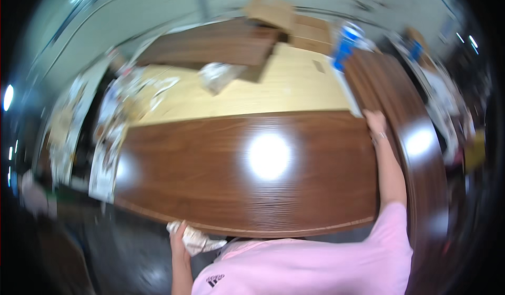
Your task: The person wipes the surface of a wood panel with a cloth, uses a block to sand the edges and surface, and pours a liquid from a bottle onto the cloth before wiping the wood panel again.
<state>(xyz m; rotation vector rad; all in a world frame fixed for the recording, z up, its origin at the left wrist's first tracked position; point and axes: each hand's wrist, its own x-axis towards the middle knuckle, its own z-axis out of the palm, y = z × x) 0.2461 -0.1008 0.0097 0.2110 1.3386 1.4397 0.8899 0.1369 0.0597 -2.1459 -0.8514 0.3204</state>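
A large glossy dark-brown wood panel lies flat in front of me, with light glare on it. My right hand reaches along its right side and grips the far right corner. My left hand is at the near edge, closed on a crumpled white cloth just below the panel. My pink sleeve fills the bottom of the view. The picture is blurred by motion.
A pale wood worktop lies beyond the panel with a crumpled plastic wrap. More brown panels and cardboard boxes are stacked at the back. Another brown board curves along the right. Papers clutter the left side.
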